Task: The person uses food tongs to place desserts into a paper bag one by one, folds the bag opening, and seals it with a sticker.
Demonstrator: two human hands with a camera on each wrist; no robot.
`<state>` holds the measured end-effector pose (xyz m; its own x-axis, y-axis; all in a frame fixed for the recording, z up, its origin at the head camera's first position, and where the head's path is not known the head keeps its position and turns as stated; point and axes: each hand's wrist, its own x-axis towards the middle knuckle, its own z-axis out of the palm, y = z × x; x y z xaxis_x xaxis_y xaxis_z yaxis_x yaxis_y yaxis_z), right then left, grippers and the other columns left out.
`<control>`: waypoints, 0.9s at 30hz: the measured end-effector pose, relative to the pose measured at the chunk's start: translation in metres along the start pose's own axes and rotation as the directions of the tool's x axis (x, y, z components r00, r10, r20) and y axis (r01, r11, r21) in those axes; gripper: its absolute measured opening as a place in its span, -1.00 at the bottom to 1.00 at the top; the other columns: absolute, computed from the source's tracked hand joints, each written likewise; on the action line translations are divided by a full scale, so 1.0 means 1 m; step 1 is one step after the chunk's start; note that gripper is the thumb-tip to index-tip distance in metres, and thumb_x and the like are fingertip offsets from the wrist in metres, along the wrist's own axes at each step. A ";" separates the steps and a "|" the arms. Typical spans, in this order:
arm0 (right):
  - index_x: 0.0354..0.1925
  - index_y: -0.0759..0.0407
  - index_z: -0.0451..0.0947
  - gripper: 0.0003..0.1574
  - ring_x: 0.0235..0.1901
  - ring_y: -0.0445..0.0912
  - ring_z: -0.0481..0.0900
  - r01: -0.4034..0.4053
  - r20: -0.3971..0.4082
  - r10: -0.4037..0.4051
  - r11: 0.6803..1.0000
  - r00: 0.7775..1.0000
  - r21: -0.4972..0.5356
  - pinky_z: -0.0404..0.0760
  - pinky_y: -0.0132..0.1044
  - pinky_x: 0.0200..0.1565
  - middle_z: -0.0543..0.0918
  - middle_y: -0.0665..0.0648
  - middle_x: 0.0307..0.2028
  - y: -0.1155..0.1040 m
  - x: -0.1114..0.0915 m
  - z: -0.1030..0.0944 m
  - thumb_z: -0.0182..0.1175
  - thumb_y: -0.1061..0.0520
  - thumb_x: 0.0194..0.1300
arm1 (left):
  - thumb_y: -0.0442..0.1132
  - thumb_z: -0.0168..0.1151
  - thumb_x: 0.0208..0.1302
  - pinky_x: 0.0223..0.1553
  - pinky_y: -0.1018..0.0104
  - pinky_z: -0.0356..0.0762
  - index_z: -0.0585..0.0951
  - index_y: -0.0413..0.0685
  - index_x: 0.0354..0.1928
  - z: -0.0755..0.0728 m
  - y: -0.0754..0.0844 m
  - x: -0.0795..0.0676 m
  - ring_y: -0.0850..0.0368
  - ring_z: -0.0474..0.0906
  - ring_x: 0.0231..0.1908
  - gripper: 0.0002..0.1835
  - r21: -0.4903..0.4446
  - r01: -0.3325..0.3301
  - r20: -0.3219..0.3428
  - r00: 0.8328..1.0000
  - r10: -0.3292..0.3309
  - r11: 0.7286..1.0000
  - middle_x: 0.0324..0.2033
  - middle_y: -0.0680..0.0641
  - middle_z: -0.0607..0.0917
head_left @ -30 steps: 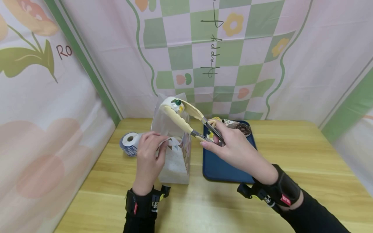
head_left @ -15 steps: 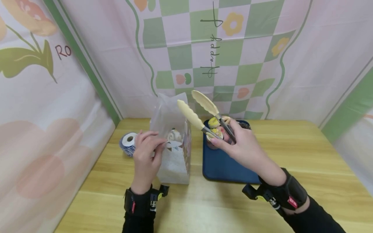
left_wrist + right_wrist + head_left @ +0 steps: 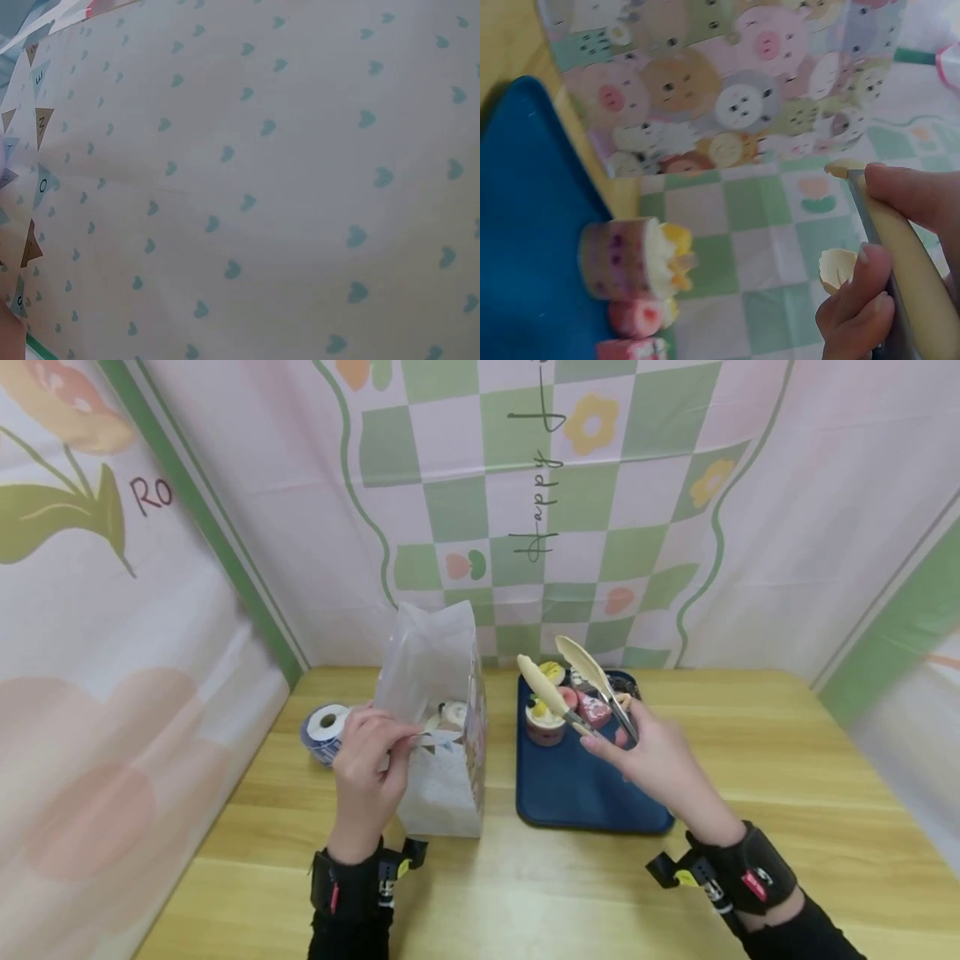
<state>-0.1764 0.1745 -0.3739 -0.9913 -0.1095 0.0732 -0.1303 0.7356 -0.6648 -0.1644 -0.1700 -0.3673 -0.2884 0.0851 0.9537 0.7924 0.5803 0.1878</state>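
My left hand [image 3: 371,772] pinches the near rim of a paper bag [image 3: 438,797] standing upright with its mouth open. In the left wrist view the bag's heart-printed side [image 3: 247,180] fills nearly everything. White-topped sweets [image 3: 453,713] show inside, partly hidden by the rim. With the right hand [image 3: 663,760] I grip tongs [image 3: 545,687] with pale yellow heads, spread apart with nothing between them. They hover over the back of a blue tray [image 3: 592,797]. On it stand a cream-topped dessert cup [image 3: 544,727], a pink piece [image 3: 594,710] and other small sweets, partly covered by tongs and hand.
A roll of labels [image 3: 324,735] in blue wrapping stands left of the bag, near my left hand. The wooden table [image 3: 772,752] ends against a printed cloth backdrop [image 3: 585,510]. The bag's animal-printed side [image 3: 765,82] faces the tray.
The tongs released a white sweet with a green topping into the bag, then moved right and down over the tray. The left hand keeps its hold on the rim, shifting slightly.
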 end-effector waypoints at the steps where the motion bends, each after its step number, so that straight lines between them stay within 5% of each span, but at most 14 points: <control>1: 0.02 0.11 0.31 -0.18 -0.67 -0.10 0.57 -0.006 -0.003 0.006 1.000 1.000 -0.008 0.45 -0.31 -0.62 0.53 0.10 -0.48 0.005 0.000 0.004 0.23 -0.47 0.14 | -0.27 0.25 0.31 0.12 0.08 0.50 0.67 -0.20 -0.39 0.000 0.000 0.000 -0.06 0.57 -0.28 -0.84 -0.005 0.001 0.002 1.000 -0.001 1.000 -0.49 -0.10 0.70; 6: 0.04 0.13 0.32 -0.18 -0.68 -0.12 0.56 -0.032 0.001 0.032 0.999 0.999 -0.033 0.44 -0.31 -0.63 0.54 0.09 -0.51 0.023 0.002 0.020 0.27 -0.42 0.14 | -0.21 0.22 0.34 0.17 0.13 0.48 0.67 -0.19 -0.39 -0.002 0.000 0.000 -0.05 0.57 -0.29 -0.79 -0.024 0.004 0.011 1.000 -0.004 1.000 -0.49 -0.09 0.69; 21: 0.27 0.23 0.18 0.23 -0.69 -0.14 0.56 -0.123 0.051 0.126 0.991 0.991 -0.056 0.47 -0.28 -0.59 0.52 0.08 -0.50 0.054 0.014 0.051 0.28 -0.57 -0.02 | -0.22 0.23 0.33 0.07 -0.04 0.50 0.68 -0.18 -0.37 -0.003 0.000 -0.002 -0.03 0.56 -0.29 -0.81 -0.041 0.033 0.042 0.999 -0.031 0.999 -0.49 -0.08 0.69; 27: 0.18 0.30 0.23 0.14 -0.68 -0.15 0.57 -0.153 0.059 0.157 0.986 0.986 -0.068 0.47 -0.29 -0.55 0.54 0.09 -0.49 0.060 0.018 0.059 0.33 -0.48 0.01 | -0.22 0.23 0.33 0.06 -0.06 0.50 0.68 -0.18 -0.37 -0.003 0.000 -0.001 -0.02 0.55 -0.29 -0.81 -0.040 0.038 0.046 0.998 -0.036 0.998 -0.50 -0.07 0.68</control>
<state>-0.2008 0.1774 -0.4560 -0.9966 -0.0317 -0.0757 0.0218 0.7873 -0.6161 -0.1624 -0.1720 -0.3679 -0.3414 0.1011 0.9345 0.8017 0.5503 0.2334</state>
